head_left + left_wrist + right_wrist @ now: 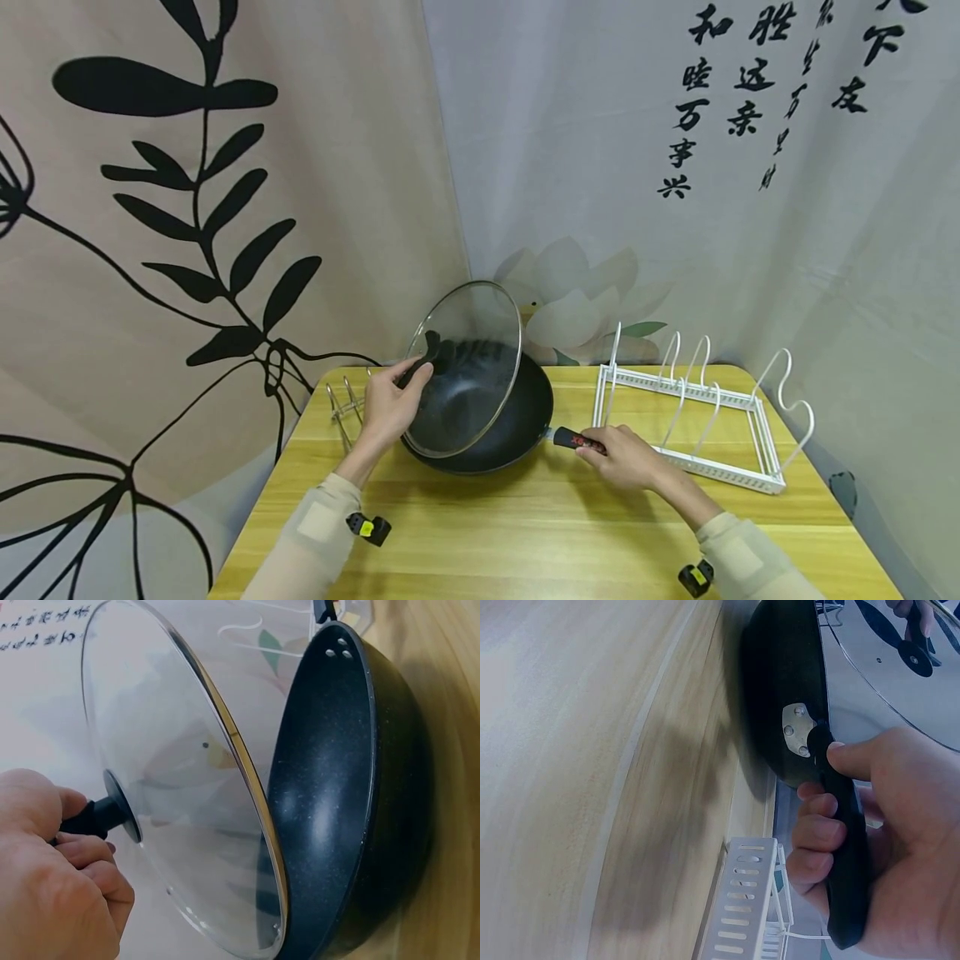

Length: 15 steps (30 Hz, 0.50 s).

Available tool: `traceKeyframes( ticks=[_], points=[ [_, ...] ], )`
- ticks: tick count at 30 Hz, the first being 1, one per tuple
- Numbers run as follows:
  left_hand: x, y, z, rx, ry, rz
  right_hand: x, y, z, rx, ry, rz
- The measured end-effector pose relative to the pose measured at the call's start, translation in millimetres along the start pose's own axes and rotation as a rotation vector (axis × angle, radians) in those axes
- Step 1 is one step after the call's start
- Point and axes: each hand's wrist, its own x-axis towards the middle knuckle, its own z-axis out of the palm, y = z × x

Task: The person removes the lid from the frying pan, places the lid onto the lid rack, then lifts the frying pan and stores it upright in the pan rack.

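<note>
white rack (720,469): slotted frame, upright wire loops (706,417), wavy wire (812,425) at right end. wooden table (525,550) under and in front of rack, yellowish grain. metal wire stand (347,407) well left of rack, partly hidden. pale grey cloth (562,125) behind rack, columns of black writing (742,119) on it above rack. faded flower print (573,317) behind rack, to its left; green leaf (637,330) just behind rack's left part. beige cloth (360,167) further left of rack, big black plant print (232,204). dark patch (843,493) right of rack, unclear.
</note>
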Motion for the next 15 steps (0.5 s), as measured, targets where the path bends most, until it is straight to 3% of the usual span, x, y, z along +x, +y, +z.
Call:
traceKeyframes(
  ticks=[8,15],
  points=[
    [-0.1,0.6,-3.3,-0.024,-0.012,-0.050,0.8,0.7,-0.3,0.002,0.002,-0.008],
    [-0.3,3.4,-4.9,-0.058,0.003,-0.055,0.8,0.0,-0.3,0.003,-0.002,-0.004]
  ],
)
